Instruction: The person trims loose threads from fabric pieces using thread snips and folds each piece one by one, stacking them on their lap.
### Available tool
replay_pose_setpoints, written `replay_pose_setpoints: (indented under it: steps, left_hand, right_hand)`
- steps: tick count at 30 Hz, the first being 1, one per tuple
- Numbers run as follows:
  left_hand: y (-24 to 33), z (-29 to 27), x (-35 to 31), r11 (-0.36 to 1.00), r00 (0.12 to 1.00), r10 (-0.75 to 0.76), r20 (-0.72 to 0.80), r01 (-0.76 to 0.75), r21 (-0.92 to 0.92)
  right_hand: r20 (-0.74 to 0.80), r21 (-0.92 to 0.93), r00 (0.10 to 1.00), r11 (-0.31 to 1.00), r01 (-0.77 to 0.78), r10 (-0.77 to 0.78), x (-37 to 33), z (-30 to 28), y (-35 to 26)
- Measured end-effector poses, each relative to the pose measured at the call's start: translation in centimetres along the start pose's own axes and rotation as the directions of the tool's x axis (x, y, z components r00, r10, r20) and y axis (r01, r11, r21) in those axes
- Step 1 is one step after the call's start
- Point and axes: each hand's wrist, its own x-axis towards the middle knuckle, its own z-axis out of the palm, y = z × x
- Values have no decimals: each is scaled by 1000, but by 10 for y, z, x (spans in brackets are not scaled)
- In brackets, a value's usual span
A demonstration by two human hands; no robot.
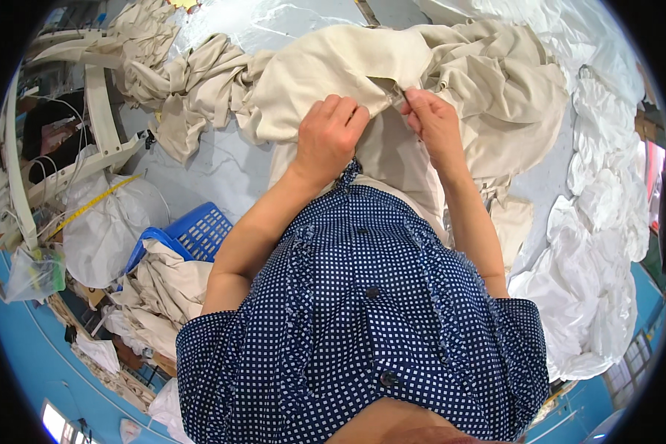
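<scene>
Both grips closed on beige cloth [333,66]: left hand [331,133] and right hand [433,122] pinch one folded edge between them, edge running left-right, bulk lying beyond on table [222,166]

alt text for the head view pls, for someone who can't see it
Seen from above, a person's left hand and right hand pinch a fold of beige cloth on a table. More beige cloth lies bunched around it, white cloth is piled at the right, and a blue basket sits at the lower left.
</scene>
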Motion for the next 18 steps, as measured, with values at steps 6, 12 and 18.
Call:
replay_pose_setpoints:
  steps: [6, 12, 18]
  left_hand:
    - [28, -8, 1, 935, 987, 156, 44, -134, -328]
    - [-72, -57, -86, 879, 885, -465, -28, 458, -131]
    - [-82, -33, -114, 882, 894, -448, 7, 443, -157]
  right_hand:
    - [-125, 119, 975, 972, 201, -186, -19, -3, -35]
    - [313, -80, 862, 893, 443, -399, -36, 45, -54]
    - [580, -731, 733, 170, 660, -355, -11, 78, 3]
